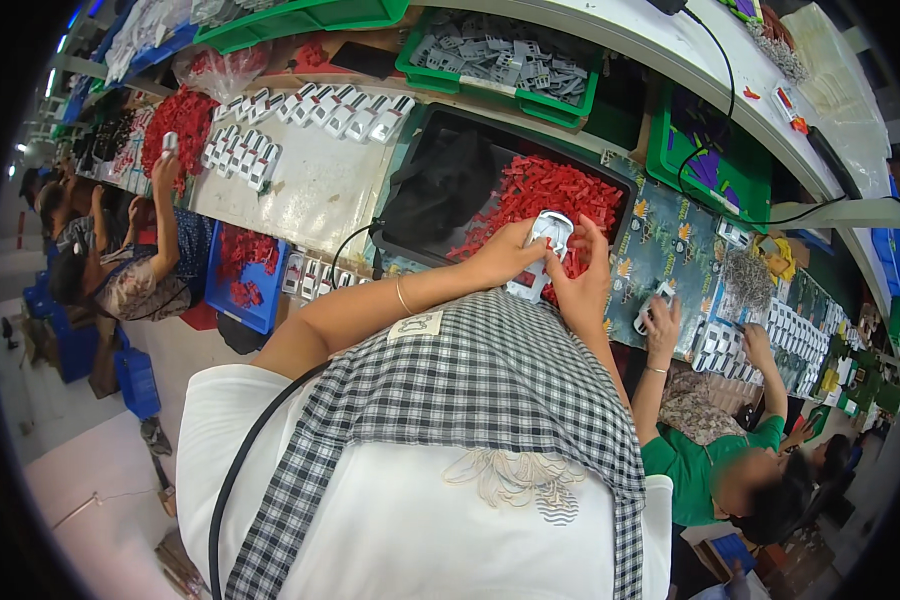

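Observation:
Over a black tray (422, 248), both my hands hold a white and grey plastic housing (553, 226), its hollow inside facing up. My left hand (510, 254) grips it from the left, fingers closed on its edge. My right hand (583, 278) has its fingers curled round the other side, thumb near the middle of the shell. By the thumbs a small red plastic piece (548, 243) shows, partly covered by fingers. Beneath and behind the hands lies a heap of red plastic pieces (540, 192) in the tray. The lower end of the housing is partly hidden by my hands.
Rows of finished-looking white housings (345, 108) stand at the left. Green bins (580, 112) hold grey parts behind the tray. A blue crate (213, 290) of red pieces sits at left. Co-workers work on either side; one's hand (660, 325) is close to my right.

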### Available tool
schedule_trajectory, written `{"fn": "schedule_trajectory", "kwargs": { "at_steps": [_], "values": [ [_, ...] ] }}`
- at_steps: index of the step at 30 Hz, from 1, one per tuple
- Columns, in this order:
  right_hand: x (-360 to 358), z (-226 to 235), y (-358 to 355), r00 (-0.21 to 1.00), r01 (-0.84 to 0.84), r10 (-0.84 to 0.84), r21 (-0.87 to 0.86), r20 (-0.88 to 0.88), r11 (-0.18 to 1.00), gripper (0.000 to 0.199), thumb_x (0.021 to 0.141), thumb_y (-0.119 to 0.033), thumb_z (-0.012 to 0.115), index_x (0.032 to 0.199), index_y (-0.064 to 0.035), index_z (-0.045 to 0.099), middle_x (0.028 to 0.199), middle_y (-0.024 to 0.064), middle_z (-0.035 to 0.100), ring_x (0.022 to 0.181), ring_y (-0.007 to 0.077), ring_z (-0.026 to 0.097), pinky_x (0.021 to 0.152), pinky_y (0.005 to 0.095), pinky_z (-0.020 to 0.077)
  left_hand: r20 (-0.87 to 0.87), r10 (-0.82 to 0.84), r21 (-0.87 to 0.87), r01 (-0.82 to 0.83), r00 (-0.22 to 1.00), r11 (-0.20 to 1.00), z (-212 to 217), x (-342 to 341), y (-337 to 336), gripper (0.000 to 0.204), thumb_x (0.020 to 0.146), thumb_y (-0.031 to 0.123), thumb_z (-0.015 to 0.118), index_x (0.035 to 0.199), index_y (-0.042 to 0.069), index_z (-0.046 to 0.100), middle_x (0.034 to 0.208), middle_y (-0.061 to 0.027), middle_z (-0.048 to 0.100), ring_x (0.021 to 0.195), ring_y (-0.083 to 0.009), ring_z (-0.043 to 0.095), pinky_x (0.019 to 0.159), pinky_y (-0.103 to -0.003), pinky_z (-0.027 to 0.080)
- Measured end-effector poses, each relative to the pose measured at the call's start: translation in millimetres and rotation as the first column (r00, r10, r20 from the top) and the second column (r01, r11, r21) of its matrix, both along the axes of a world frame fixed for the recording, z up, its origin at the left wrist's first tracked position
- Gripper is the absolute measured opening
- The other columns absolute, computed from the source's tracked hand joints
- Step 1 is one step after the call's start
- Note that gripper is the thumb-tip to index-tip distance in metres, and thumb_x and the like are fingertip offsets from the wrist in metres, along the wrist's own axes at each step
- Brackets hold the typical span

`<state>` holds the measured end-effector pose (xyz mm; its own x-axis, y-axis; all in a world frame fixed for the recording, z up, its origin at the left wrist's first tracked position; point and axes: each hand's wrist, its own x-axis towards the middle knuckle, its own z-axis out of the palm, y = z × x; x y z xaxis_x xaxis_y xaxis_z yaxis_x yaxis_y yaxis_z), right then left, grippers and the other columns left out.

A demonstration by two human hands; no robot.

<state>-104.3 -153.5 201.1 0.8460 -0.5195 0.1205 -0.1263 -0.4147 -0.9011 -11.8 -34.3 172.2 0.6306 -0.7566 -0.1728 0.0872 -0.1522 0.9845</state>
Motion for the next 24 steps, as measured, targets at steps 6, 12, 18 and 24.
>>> {"fn": "schedule_trajectory", "kwargs": {
  "at_steps": [6, 12, 18, 24],
  "values": [
    [7.6, -8.0, -3.8, 0.999, -0.04, 0.045, 0.358, -0.004, 0.933, 0.042, 0.078, -0.003, 0.065, 0.118, 0.0006, 0.052, 0.09, 0.0091, 0.06, 0.067, 0.0105, 0.059, 0.057, 0.022, 0.0468, 0.204, 0.048, 0.057, -0.06, 0.978, 0.997, 2.3, 0.9, -1.2, 0.027, 0.087, 0.018, 0.051, 0.104, -0.003, 0.048, 0.075, -0.0182, 0.061, 0.065, -0.0255, 0.062, 0.057, -0.036, 0.047],
    [15.4, -7.5, -5.6, 0.998, 0.003, 0.024, 0.444, -0.056, 0.896, 0.034, 0.079, -0.003, 0.064, 0.11, 0.0037, 0.053, 0.085, 0.0079, 0.061, 0.061, 0.0098, 0.058, 0.054, 0.0213, 0.0453, 0.212, 0.037, 0.066, -0.052, 0.976, 0.996, 9.4, 3.5, -1.1, 0.027, 0.087, 0.019, 0.051, 0.101, -0.003, 0.046, 0.073, -0.0192, 0.06, 0.063, -0.0284, 0.063, 0.054, -0.038, 0.047],
    [17.8, -6.7, -4.0, 0.999, 0.006, 0.017, 0.451, -0.048, 0.892, 0.031, 0.079, -0.002, 0.063, 0.108, 0.0043, 0.053, 0.082, 0.0069, 0.061, 0.061, 0.0093, 0.058, 0.054, 0.021, 0.0446, 0.23, 0.025, 0.059, -0.039, 0.973, 0.997, 5.2, 6.5, -1.3, 0.026, 0.087, 0.019, 0.05, 0.1, -0.003, 0.046, 0.071, -0.0186, 0.06, 0.062, -0.0284, 0.063, 0.055, -0.039, 0.048],
    [17.8, -9.3, -3.5, 0.998, 0.011, 0.015, 0.423, -0.058, 0.906, 0.031, 0.08, -0.003, 0.064, 0.108, 0.0039, 0.053, 0.08, 0.0054, 0.06, 0.061, 0.0083, 0.056, 0.055, 0.0204, 0.0438, 0.221, 0.019, 0.056, -0.032, 0.975, 0.998, 5.6, 7.3, -1.5, 0.024, 0.086, 0.017, 0.051, 0.099, -0.003, 0.046, 0.068, -0.0172, 0.06, 0.057, -0.0251, 0.062, 0.051, -0.036, 0.048]
  ]
}}
